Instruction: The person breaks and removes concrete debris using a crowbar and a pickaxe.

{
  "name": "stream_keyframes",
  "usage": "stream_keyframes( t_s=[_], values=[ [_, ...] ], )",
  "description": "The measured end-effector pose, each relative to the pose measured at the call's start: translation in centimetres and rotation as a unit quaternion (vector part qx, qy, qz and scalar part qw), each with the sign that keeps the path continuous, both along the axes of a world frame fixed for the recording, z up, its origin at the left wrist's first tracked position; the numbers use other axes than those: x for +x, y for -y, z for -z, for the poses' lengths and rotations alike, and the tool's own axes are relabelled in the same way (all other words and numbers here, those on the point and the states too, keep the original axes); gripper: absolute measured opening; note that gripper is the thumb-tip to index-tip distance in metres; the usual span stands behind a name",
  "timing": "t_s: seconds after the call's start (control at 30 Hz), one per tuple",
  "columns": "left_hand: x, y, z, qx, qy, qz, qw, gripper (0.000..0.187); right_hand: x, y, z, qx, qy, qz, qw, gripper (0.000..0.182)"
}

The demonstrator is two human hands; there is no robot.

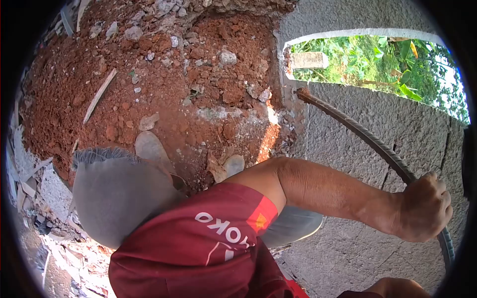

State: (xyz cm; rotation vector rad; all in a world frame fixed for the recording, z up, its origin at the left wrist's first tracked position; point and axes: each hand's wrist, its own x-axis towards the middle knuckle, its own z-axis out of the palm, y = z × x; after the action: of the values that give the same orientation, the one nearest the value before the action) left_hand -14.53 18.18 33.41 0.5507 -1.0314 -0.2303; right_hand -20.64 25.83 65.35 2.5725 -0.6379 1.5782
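Note:
My left hand (426,207) is closed in a fist round a long ribbed steel bar (360,128), with my forearm reaching across to the right. The bar slants up and left from the fist, and its tip is coated in red soil. That tip lies at the edge of the grey block wall (343,154), just below the corner of an opening. Past the fist, the bar's other end runs down to the right edge of the view. Of my right arm only a bit of skin (395,287) shows at the bottom right; the hand is out of sight.
Loose red soil (223,44) with stones and a dug hollow lies ahead of my feet. A wood strip (100,96) rests on the soil at left. Green plants (362,59) show through the wall opening. Broken rubble (54,188) lies at lower left, beside my bent knee.

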Motion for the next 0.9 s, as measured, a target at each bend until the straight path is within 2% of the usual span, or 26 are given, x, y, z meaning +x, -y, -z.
stream_keyframes(
  t_s=[0.07,0.1,0.13,0.17,0.2,0.23,0.27,0.3,0.33,0.37,0.43,0.5,0.53,0.57,0.63,0.7,0.73,0.8,0.9],
  values=[
    [-1.1,0.8,0.8,0.021,-0.013,0.010,1.000,0.028,-0.3,2.2,-0.7,0.186,-0.116,-0.082,0.972,0.030],
    [-1.7,1.5,2.6,0.040,-0.022,0.030,0.999,0.029,-0.5,3.6,1.4,0.232,-0.094,-0.075,0.965,0.032],
    [-2.6,2.4,5.7,0.083,-0.027,0.032,0.996,0.039,-1.2,5.5,7.6,0.263,-0.025,-0.062,0.963,0.034],
    [-3.3,3.5,10.6,0.115,-0.004,0.037,0.993,0.050,-1.6,7.5,15.7,0.294,0.083,-0.037,0.951,0.036],
    [-3.3,4.4,16.9,0.142,-0.003,-0.003,0.990,0.052,-1.5,9.0,24.5,0.321,0.187,-0.012,0.928,0.039],
    [-3.9,4.5,25.2,0.242,0.037,0.028,0.969,0.047,-0.8,9.2,33.1,0.358,0.259,-0.032,0.896,0.041],
    [-3.8,3.7,32.9,0.368,0.028,0.142,0.919,0.043,-0.5,7.5,40.0,0.390,0.281,-0.081,0.873,0.043],
    [-3.0,2.6,37.3,0.271,0.113,0.124,0.948,0.042,-1.0,5.1,43.5,0.410,0.271,-0.127,0.862,0.045],
    [-1.5,1.2,36.5,0.268,0.112,0.165,0.943,0.044,0.3,2.5,44.2,0.405,0.219,-0.135,0.877,0.046],
    [-0.7,0.5,35.8,0.243,0.124,0.201,0.941,0.046,0.5,-0.2,44.4,0.446,0.215,-0.076,0.866,0.059],
    [-1.4,-1.5,36.6,0.230,0.169,0.226,0.931,0.048,0.0,-3.7,44.8,0.449,0.153,-0.081,0.877,0.051],
    [-1.9,-2.9,38.2,0.205,0.216,0.247,0.922,0.049,-0.9,-7.7,45.7,0.455,0.177,-0.028,0.872,0.053],
    [-1.9,-3.8,38.8,0.198,0.254,0.260,0.910,0.049,-0.9,-10.2,46.3,0.466,0.217,0.050,0.857,0.066],
    [-2.0,-4.7,39.6,0.173,0.275,0.296,0.898,0.047,-1.6,-12.7,47.2,0.472,0.228,0.072,0.849,0.067],
    [-2.2,-6.0,41.3,0.143,0.340,0.321,0.872,0.045,-2.1,-15.8,47.3,0.486,0.099,0.093,0.863,0.066],
    [-1.8,-6.5,41.4,0.161,0.357,0.313,0.865,0.043,-1.5,-16.2,47.6,0.475,0.077,0.086,0.872,0.064],
    [-2.0,-6.4,41.0,0.179,0.375,0.307,0.856,0.042,-1.7,-15.8,47.3,0.471,0.075,0.087,0.875,0.064],
    [-3.0,-5.6,39.0,0.184,0.358,0.288,0.869,0.042,-2.5,-14.5,46.4,0.457,0.221,0.061,0.859,0.062],
    [-3.7,-4.4,31.7,0.157,0.288,0.218,0.919,0.041,-4.6,-11.0,38.7,0.436,0.229,0.000,0.870,0.060]
  ],
)
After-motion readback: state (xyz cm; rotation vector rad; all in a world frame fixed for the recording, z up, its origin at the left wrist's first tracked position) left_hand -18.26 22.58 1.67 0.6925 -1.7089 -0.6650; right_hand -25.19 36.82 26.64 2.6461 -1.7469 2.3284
